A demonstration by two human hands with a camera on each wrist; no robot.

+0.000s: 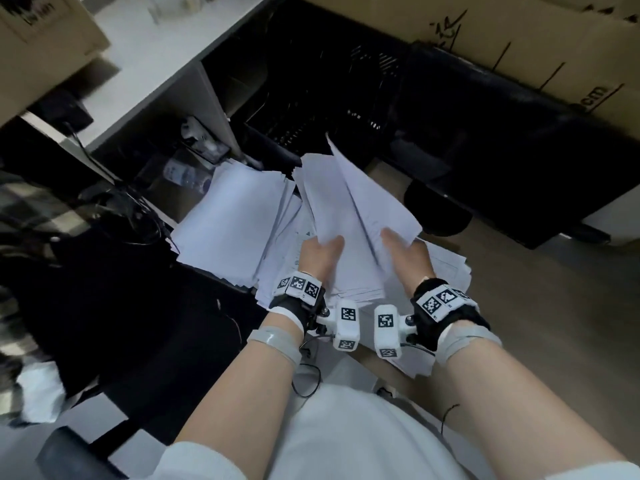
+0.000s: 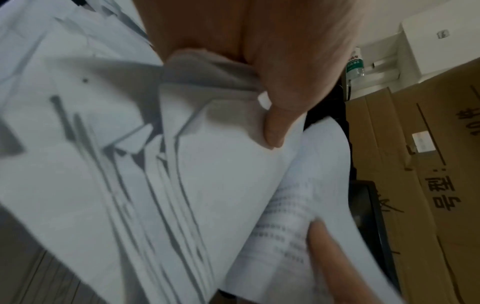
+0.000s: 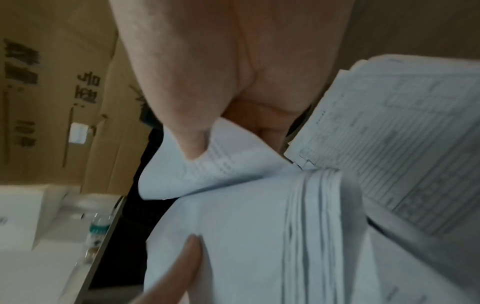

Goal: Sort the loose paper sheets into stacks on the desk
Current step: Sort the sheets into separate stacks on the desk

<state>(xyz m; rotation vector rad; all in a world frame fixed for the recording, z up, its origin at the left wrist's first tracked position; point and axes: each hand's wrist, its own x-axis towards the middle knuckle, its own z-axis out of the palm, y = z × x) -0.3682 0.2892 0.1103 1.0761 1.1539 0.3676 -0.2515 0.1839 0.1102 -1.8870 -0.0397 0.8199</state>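
Head view: left hand [image 1: 320,255] and right hand [image 1: 405,252] each pinch lifted white sheets [image 1: 349,202], thumbs on top, faint print showing. At nine o'clock lies a squared stack [image 1: 228,220]; loose sheets [image 1: 446,268] spread beneath.
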